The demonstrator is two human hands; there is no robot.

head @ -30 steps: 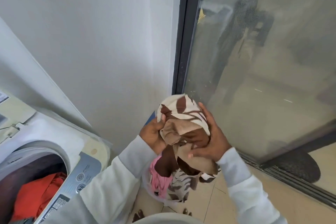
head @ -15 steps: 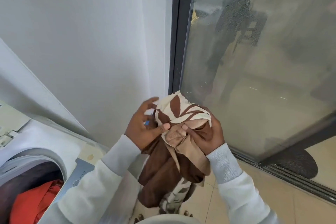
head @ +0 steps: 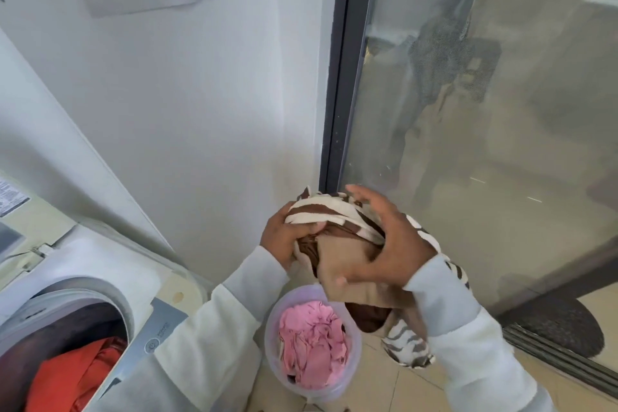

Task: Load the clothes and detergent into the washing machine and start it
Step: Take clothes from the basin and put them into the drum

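Beside white wall (head: 187, 110), basket (head: 272, 328) on tiled floor (head: 378, 388).

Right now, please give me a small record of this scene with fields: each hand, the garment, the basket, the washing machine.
left hand: grips the bunched garment on its left side
right hand: fingers spread over the garment, holding it
garment: brown and cream patterned cloth, held above the basket
basket: translucent, on the floor, pink cloth inside
washing machine: drum open, orange cloth inside

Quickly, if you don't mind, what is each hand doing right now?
Left hand: grips the striped cloth.
Right hand: rests on the same cloth, fingers spread; grip cannot be told.
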